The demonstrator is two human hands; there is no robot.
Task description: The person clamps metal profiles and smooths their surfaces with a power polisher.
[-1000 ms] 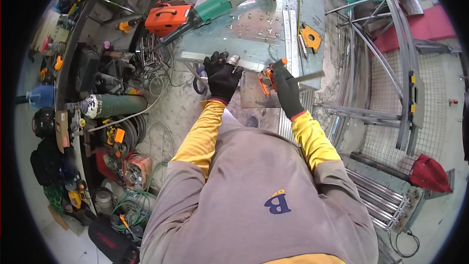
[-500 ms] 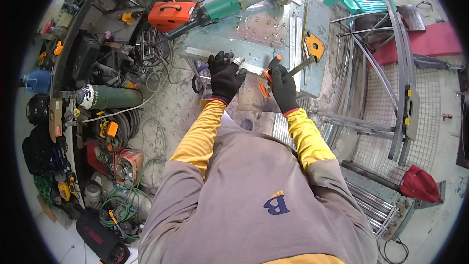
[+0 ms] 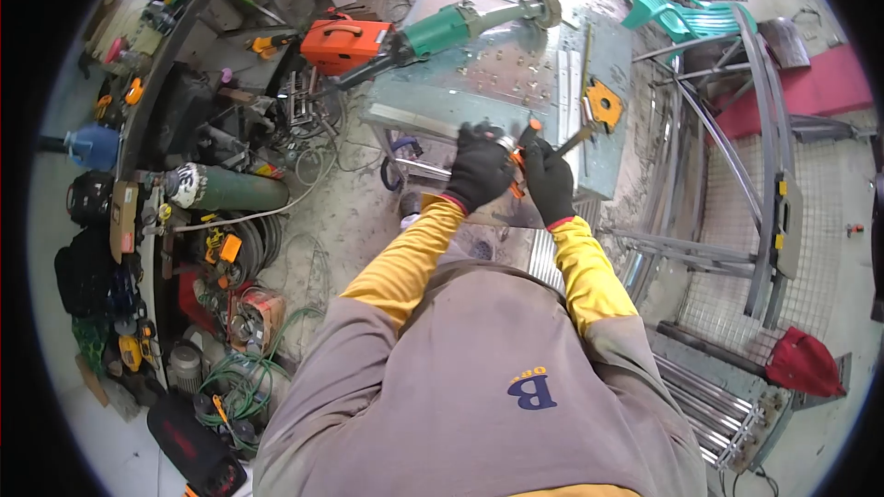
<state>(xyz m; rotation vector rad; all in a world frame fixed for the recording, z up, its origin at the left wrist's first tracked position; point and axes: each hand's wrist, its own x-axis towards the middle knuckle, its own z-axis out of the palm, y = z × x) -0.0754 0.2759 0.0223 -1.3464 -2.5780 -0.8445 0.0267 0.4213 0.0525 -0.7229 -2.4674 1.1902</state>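
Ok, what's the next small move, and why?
Probably settle the black-gloved left hand against the small orange hand tool to steady it: the black-gloved right hand grips the tool, and the left is right beside it, though any contact is hidden.

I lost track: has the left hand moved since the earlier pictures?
Yes: judged against the table, the left hand has moved right, nearer the right hand.

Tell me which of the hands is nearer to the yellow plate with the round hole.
Right. The right hand is on the near side of the yellow plate, slightly to its left; the left hand is farther left, past the right hand.
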